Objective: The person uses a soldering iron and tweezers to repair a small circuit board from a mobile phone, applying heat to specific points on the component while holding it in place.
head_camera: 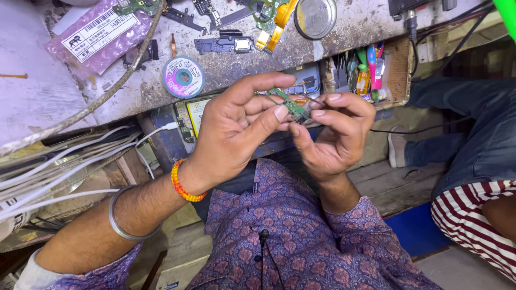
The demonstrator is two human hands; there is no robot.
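Just below the scarred desk (pixel 344 27) edge, a small green circuit board (pixel 291 105) lies slantwise between both hands, left hand (pixel 236 126) fingers pinching its upper-left end, right hand (pixel 336 129) fingers closed on a thin tool at its lower-right.

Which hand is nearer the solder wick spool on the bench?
Left. The left hand sits just right of and below the spool; the right hand is farther right.

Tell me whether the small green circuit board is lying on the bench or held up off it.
Held up. The green circuit board is pinched between the left hand and right hand, above the bench.
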